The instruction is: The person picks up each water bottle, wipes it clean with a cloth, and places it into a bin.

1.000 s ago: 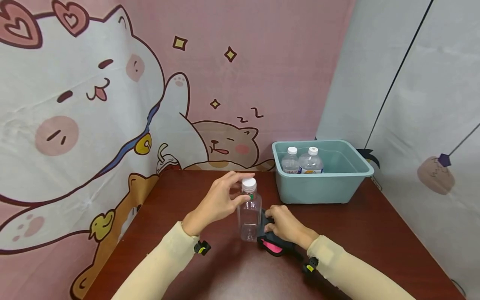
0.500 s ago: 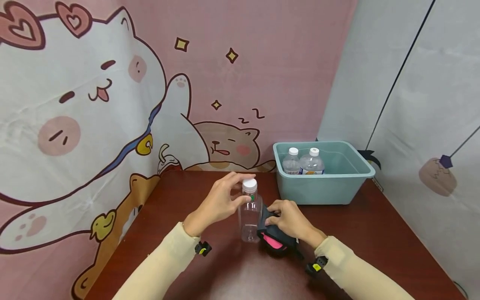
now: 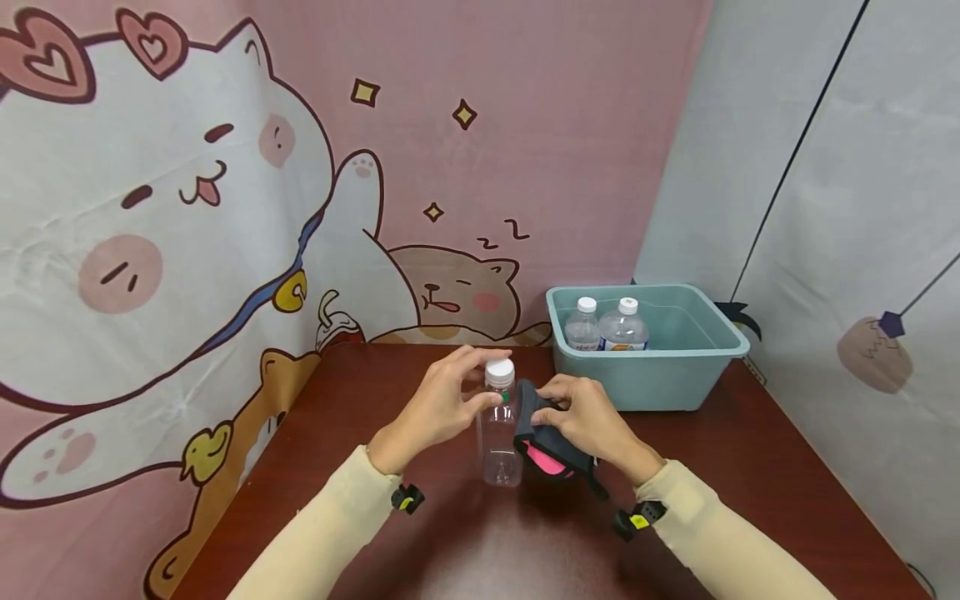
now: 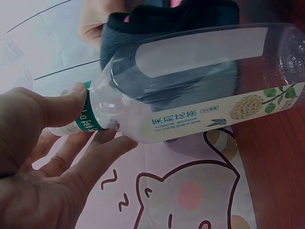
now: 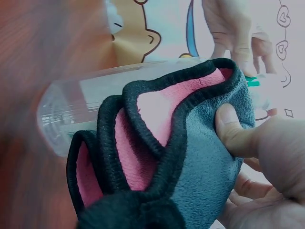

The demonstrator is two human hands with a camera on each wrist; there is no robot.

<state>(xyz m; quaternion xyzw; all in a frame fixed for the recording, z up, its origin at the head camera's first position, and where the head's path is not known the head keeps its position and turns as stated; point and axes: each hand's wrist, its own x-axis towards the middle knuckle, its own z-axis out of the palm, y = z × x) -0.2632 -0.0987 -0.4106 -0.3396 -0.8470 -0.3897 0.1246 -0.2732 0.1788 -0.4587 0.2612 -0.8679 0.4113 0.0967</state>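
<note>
A clear plastic bottle (image 3: pixel 500 442) with a white cap (image 3: pixel 499 372) stands upright on the table. My left hand (image 3: pixel 442 398) pinches its neck between thumb and fingers. The left wrist view shows a green band (image 4: pixel 88 112) below the cap and a flower-printed label (image 4: pixel 224 112) down the side of the bottle. Just right of the bottle, my right hand (image 3: pixel 588 417) grips a folded dark grey cloth (image 3: pixel 551 442) with pink inside and black edging. In the right wrist view the thumb presses on the grey cloth (image 5: pixel 209 143), which overlaps the bottle.
A light blue bin (image 3: pixel 648 379) stands at the back right of the brown table (image 3: pixel 420 533), with two capped bottles (image 3: pixel 622 327) inside its left part. A printed pink curtain (image 3: pixel 570 150) hangs behind the table, and a whitish one (image 3: pixel 832 208) on the right.
My right hand has raised the cloth slightly along the bottle's side, and the right forearm has shifted right. My left hand keeps its hold on the bottle neck.
</note>
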